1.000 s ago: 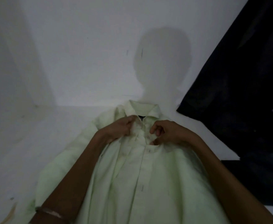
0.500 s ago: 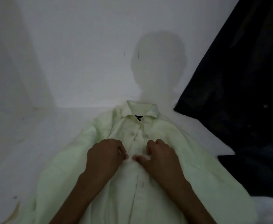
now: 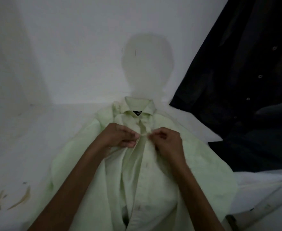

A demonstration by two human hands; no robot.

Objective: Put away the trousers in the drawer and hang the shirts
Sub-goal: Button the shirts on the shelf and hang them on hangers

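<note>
As my left hand and right hand are pinching the shirt front, I'm aiming to align edges squarely.

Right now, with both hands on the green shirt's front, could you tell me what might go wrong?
The left grip and right grip pinch the shirt at its front, where cloth bunches; a hard pull may crease or strain it.
The dark garment lies close beside it; lifting could drag it along.
Brown marks on the surface near the sleeve might soil it.
</note>
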